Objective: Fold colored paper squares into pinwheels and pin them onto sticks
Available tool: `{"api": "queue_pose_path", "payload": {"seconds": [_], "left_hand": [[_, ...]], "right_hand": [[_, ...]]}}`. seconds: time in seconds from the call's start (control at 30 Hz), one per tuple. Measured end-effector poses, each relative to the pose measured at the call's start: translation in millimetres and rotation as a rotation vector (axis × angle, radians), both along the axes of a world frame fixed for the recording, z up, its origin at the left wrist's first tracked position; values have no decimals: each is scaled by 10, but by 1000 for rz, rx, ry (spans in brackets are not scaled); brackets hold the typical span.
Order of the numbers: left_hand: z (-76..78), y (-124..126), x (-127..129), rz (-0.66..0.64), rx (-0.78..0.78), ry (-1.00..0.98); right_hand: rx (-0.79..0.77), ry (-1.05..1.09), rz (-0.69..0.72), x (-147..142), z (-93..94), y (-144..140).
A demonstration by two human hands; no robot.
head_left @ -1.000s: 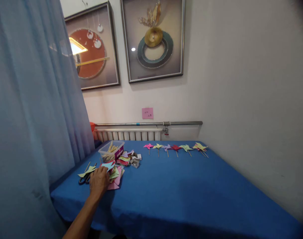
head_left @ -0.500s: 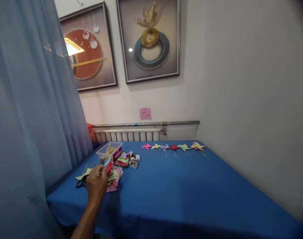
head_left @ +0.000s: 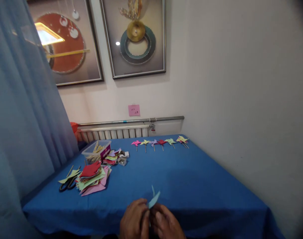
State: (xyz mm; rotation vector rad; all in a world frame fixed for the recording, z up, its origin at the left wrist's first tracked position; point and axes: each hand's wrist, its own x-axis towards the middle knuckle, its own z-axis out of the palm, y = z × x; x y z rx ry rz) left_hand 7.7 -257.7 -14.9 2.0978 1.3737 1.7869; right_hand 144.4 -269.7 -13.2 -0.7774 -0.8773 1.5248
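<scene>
Blue cloth (head_left: 191, 179) covers the table, smooth and matte. Low at the frame's edge, wrists cut off, left hand (head_left: 134, 220) and right hand (head_left: 166, 224) meet, fingertips pinched on a pale blue paper piece (head_left: 153, 199), pointed and thin. Its lower part is hidden between the fingers. Well left lies a ragged paper stack (head_left: 93, 177).

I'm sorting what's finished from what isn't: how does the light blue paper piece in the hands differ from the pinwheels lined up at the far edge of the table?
The light blue paper piece is pinched between the left hand and right hand, near the table's front edge; the pinwheels lie in a row on the blue tablecloth. The piece shows no stick; each pinwheel has one. It is a single colour; the pinwheels vary. Both are coloured paper.
</scene>
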Motion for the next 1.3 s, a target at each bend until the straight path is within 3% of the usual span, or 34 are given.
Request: {"api": "queue_pose_path", "payload": {"seconds": [0.1,0.23,0.33,0.47,0.57,0.67,0.73,0.83,0.97,1.07,1.17,1.3], "left_hand": [[4,35,70,1,233,252],[-43,85,141,52,375,400],[-103,59,100,21,411,410],[-52,85,-129,56,183,210],[111,327,-285,33,-246,-80],[255,761,-329,-288,-686,-392],[300,1095,-313,-506,-846,-566],[333,1584,-275,-584,-874,-713],[417,2163,-214,-508,-850,-770],[433,2520,-127,-423,-816,-797],[322,2736,-29,-402,-751,-802],[127,2726,22,-499,-773,-808]], "right_hand": [[-68,178,78,-20,119,43],[-100,240,-10,-58,201,126],[-138,231,-82,-51,255,153],[-99,210,-86,21,369,175],[-54,166,-7,59,434,292],[-41,124,42,53,452,559],[-27,82,58,39,458,808],[-4,24,92,30,480,1243],[47,-13,108,33,491,1847],[11,3,36,26,425,2243],[9,19,-47,34,271,2514],[40,-10,-86,87,33,2658]]}}
